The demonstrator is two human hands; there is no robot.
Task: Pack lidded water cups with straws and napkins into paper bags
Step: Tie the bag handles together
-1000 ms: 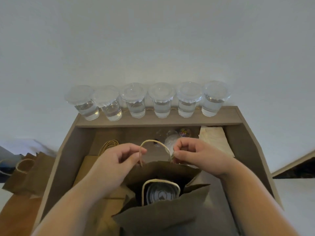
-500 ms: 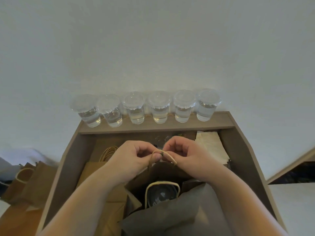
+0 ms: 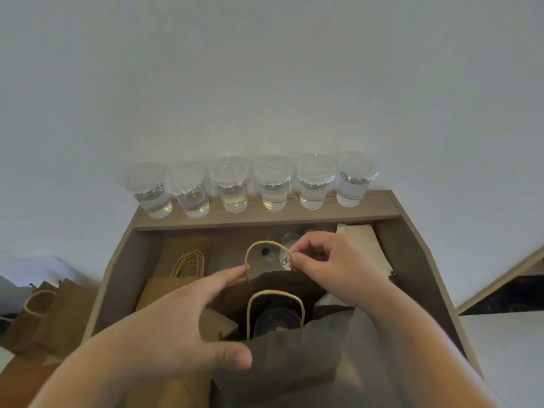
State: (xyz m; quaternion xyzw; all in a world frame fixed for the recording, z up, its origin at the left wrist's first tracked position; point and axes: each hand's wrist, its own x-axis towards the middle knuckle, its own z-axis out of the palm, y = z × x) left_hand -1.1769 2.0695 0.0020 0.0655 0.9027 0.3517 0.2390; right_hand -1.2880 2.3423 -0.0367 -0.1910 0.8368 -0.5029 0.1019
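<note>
**Head view.** Change since the earlier frame: left hand [image 3: 164, 328] released from the far handle [image 3: 265, 244] and spread across the mouth of the paper bag [image 3: 282, 357]. Its fingers [image 3: 226, 278] are held straight, tips touching the far rim, thumb laid on the near wall.

Right hand [image 3: 326, 260]: fingers curled, the far handle's right end pinched.

Lidded cup [image 3: 276, 322]: upright inside the bag, behind the near handle [image 3: 275, 293].

Six more cups [image 3: 272, 184] are lined on the shelf [image 3: 294, 214]; napkins [image 3: 362, 240] lie just beyond the right hand.

Handling, as judged: the paper is thin and easily creased. The load is weighted by water and liable to leak if tipped. Both handles are best taken together at the crown, with the bag kept upright.
</note>
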